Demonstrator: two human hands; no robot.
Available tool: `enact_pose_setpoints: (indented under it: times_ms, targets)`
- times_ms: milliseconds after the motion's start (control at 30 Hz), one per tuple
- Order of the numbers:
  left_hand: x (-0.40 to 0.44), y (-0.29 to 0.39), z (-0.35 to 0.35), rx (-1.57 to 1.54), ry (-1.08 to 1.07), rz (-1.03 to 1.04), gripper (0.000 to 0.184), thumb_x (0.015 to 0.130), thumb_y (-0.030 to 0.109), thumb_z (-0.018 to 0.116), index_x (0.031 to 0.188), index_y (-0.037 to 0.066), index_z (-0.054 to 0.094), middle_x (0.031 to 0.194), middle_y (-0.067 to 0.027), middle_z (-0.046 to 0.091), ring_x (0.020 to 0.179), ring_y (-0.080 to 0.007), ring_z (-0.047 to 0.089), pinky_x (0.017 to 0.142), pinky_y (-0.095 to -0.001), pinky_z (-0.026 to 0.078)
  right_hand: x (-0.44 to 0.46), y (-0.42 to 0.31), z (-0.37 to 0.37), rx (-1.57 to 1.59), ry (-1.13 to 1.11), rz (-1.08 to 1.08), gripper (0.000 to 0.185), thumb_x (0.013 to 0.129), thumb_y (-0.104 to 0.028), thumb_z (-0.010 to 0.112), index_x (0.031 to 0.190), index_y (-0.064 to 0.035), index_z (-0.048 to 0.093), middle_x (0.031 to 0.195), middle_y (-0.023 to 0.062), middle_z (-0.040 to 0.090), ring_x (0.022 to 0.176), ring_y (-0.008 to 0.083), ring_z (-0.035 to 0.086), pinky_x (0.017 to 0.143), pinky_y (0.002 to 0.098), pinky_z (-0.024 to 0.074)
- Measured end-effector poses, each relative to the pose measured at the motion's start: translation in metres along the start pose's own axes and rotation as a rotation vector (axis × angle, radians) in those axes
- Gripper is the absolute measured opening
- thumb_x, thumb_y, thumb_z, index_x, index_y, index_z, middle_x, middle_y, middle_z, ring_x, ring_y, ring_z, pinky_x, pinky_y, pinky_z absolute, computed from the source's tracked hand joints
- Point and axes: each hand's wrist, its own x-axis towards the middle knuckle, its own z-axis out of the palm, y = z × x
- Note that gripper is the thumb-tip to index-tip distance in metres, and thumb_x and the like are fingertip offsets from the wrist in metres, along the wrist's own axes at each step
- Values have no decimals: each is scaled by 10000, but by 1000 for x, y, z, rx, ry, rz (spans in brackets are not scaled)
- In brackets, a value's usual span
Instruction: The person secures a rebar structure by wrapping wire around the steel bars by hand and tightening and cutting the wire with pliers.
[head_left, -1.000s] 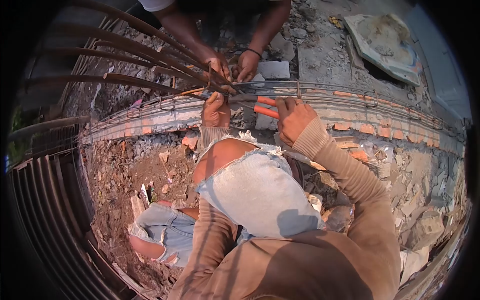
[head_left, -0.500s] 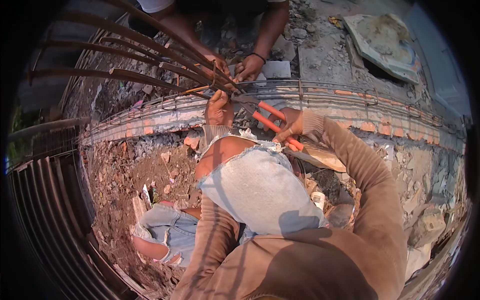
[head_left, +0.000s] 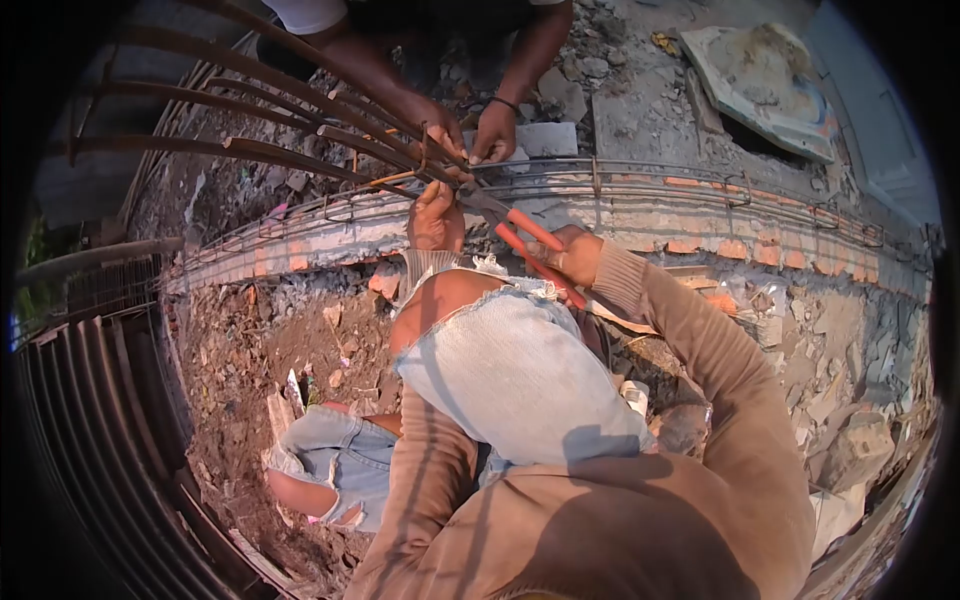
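Observation:
Red-handled pliers (head_left: 533, 229) are gripped in my right hand (head_left: 577, 256), their handles spread apart and their jaws at the joint of the rusty bars. My left hand (head_left: 436, 218) is closed just below that joint, fingertips against the bar ends; what they pinch is too small to make out. Several brown rebar rods (head_left: 290, 150) fan out to the upper left from this spot. Thin steel bars with ties (head_left: 640, 172) run along a brick and concrete beam (head_left: 640, 222). Across from me, a co-worker's two hands (head_left: 470, 140) touch the same joint.
A broken slab (head_left: 765, 90) lies at the upper right. Corrugated sheets (head_left: 75, 410) stand at the lower left. Rubble and dirt (head_left: 250, 350) lie below the beam, around my bent knees in torn jeans (head_left: 520, 370). Concrete chunks (head_left: 855, 450) lie at the right.
My right hand has lowered, and the pliers have turned from nearly level to slanting, with their handles parted. My left hand and the co-worker's hands have shifted only slightly.

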Motion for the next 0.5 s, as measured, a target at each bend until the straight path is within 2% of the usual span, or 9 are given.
enact_pose_setpoints:
  times_ms: [33, 200, 267, 300, 333, 400, 433, 467, 500]
  targets:
    - [0, -1, -1, -1, -2, 1, 286, 928, 39, 580, 1190, -75, 586, 1114, -145, 652, 1078, -233, 588, 958, -354, 441, 1, 0, -4, 611, -253, 197, 576, 965, -547, 493, 1040, 20, 561, 659, 115, 561, 534, 219, 575, 491, 390, 512]
    - [2, -2, -3, 82, 56, 13, 342, 935, 132, 621, 1226, -36, 555, 1103, -154, 648, 1057, -264, 596, 910, -426, 470, 17, 31, 0, 921, -467, 105, 616, 902, -582, 581, 999, 26, 575, 646, 102, 579, 478, 213, 565, 425, 374, 500]
    - [1, -5, -2, 35, 63, 11, 333, 923, 113, 634, 1210, -41, 563, 1100, -157, 649, 1053, -264, 598, 909, -418, 469, 14, 30, -9, 348, -321, 39, 591, 858, -546, 682, 1009, 16, 583, 676, 98, 622, 496, 218, 601, 472, 360, 528]
    - [1, -6, -4, 25, 53, 19, 323, 921, 110, 636, 1200, -38, 570, 1104, -155, 648, 1052, -264, 600, 912, -419, 469, -1, -6, -24, -9, -256, 59, 596, 763, -454, 795, 1070, 2, 566, 706, 106, 654, 576, 225, 654, 552, 379, 548]
    - [1, -7, -5, 18, 43, 26, 313, 919, 107, 638, 1191, -36, 577, 1108, -154, 647, 1051, -265, 601, 914, -419, 468, -3, -9, -26, -10, -257, 59, 596, 763, -454, 795, 1070, 2, 566, 706, 106, 654, 576, 225, 654, 552, 379, 548]
    - [1, -8, -5, 21, 67, 36, 309, 917, 107, 641, 1185, -35, 582, 1110, -146, 647, 1050, -264, 602, 917, -422, 464, -6, -13, -27, -483, 61, -160, 672, 698, -344, 823, 1195, 2, 532, 700, 116, 651, 643, 246, 677, 605, 417, 545]
    - [2, -9, -5, 23, 91, 46, 305, 915, 106, 645, 1180, -34, 586, 1111, -139, 647, 1048, -264, 603, 920, -425, 460, -17, -34, -22, -641, 110, -37, 687, 701, -222, 774, 1282, 6, 486, 802, 134, 648, 739, 280, 666, 663, 443, 524]
    - [1, -10, -6, 22, 89, 46, 305, 915, 106, 645, 1180, -34, 586, 1111, -139, 647, 1048, -264, 603, 920, -425, 460, -22, -33, -15, -641, 112, -37, 687, 701, -222, 774, 1282, 6, 486, 802, 134, 648, 739, 280, 666, 663, 443, 524]
    - [1, -10, -5, 26, 124, 41, 309, 911, 101, 647, 1181, -34, 585, 1110, -129, 648, 1048, -266, 604, 929, -426, 456, -24, -30, -9, -922, 388, -254, 661, 721, -208, 744, 1290, 7, 483, 867, 136, 637, 761, 291, 651, 680, 433, 517]
